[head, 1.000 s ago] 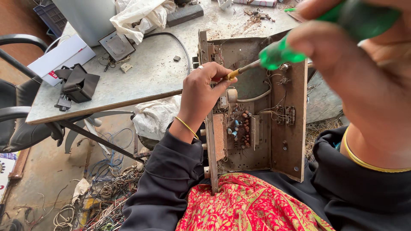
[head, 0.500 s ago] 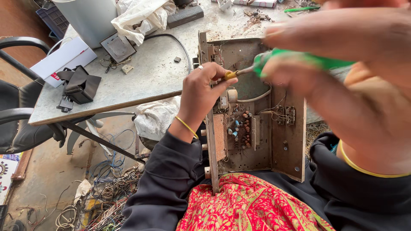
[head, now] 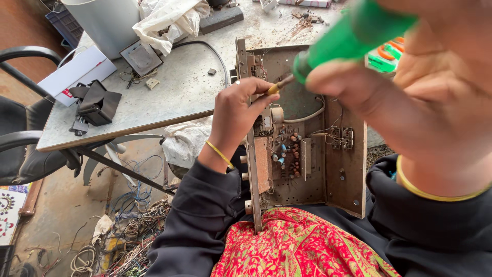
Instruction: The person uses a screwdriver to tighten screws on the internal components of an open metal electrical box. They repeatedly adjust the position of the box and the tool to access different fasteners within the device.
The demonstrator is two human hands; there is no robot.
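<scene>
An old metal chassis [head: 348, 174] with a circuit board [head: 289, 156] and wires inside stands on my lap, leaning on the table edge. My left hand [head: 236, 115] grips the chassis's front panel [head: 252, 169] near the top, fingers curled over its edge. My right hand [head: 405, 97], close to the camera and blurred, holds a green-handled screwdriver [head: 353, 36]. The screwdriver's tip [head: 274, 88] meets the panel right beside my left fingers.
A grey worktable [head: 179, 92] carries a black strap bundle [head: 95, 105], a white box [head: 77, 74], a white bucket [head: 102, 20], a crumpled plastic bag [head: 169, 20] and small parts. A black chair [head: 20, 149] stands at left. Tangled wires [head: 128, 236] litter the floor.
My right hand has shifted up and closer to the camera with the screwdriver, its handle now angled up to the right. The left hand keeps its grip on the panel.
</scene>
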